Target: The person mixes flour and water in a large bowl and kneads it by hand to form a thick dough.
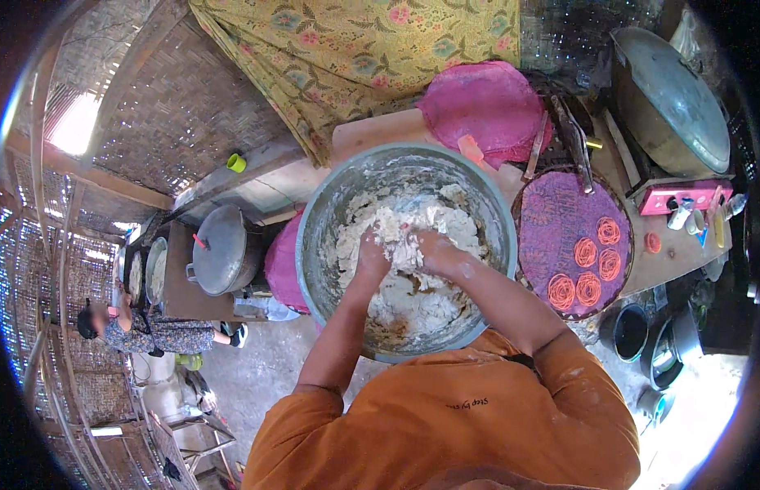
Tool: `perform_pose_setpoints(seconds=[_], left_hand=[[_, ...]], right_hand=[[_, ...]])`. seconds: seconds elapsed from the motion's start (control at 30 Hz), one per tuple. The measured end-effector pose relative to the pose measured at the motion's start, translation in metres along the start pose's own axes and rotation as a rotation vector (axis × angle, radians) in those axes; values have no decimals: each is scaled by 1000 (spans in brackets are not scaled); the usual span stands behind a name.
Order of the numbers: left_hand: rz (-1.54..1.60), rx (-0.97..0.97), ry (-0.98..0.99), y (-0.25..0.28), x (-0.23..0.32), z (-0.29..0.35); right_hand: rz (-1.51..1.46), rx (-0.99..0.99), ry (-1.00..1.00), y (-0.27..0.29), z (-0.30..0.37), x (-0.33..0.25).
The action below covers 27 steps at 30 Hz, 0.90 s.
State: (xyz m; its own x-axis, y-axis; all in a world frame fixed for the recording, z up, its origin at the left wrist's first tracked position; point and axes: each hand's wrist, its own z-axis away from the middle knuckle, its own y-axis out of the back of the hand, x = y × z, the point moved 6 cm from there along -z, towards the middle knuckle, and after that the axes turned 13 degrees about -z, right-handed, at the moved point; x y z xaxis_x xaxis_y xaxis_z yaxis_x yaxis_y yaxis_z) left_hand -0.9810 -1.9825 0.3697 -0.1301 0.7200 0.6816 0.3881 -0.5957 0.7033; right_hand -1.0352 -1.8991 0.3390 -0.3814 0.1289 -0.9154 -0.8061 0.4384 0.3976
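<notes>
A big grey basin (308, 245) in front of me holds pale, crumbly dough (413, 298), with loose flour and darker wet patches in it. My left hand (373, 257) and my right hand (433, 251) meet over the middle of the basin. Between them they squeeze a ragged lump of the dough (400, 233). Dough coats the fingers of both hands and hides some of the fingertips. White smears show on the basin's inner wall.
Right of the basin, a round purple tray (552, 237) carries several orange coiled strands (588, 290). A pink round cloth (486, 106) lies behind. A large lidded pot (674, 102) sits on a pink stove (682, 196). Another lidded pot (221, 249) and a person (143, 327) are at left.
</notes>
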Motion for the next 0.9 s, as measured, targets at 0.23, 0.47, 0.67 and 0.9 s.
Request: perform_pose_setpoints(seconds=[0.23,0.47,0.67,0.9], left_hand=[[-508,87,-241,11,-46,6],[-14,-292,148,-11,-54,10],[-150,-514,11,-25,-58,15],[346,-286,193,-8,-75,20]], right_hand=[[-56,-201,203,-9,3,-22],[-2,-383,79,-13,8,-19],[40,-343,650,-36,30,-18],[-97,-448,364,-11,23,-59]])
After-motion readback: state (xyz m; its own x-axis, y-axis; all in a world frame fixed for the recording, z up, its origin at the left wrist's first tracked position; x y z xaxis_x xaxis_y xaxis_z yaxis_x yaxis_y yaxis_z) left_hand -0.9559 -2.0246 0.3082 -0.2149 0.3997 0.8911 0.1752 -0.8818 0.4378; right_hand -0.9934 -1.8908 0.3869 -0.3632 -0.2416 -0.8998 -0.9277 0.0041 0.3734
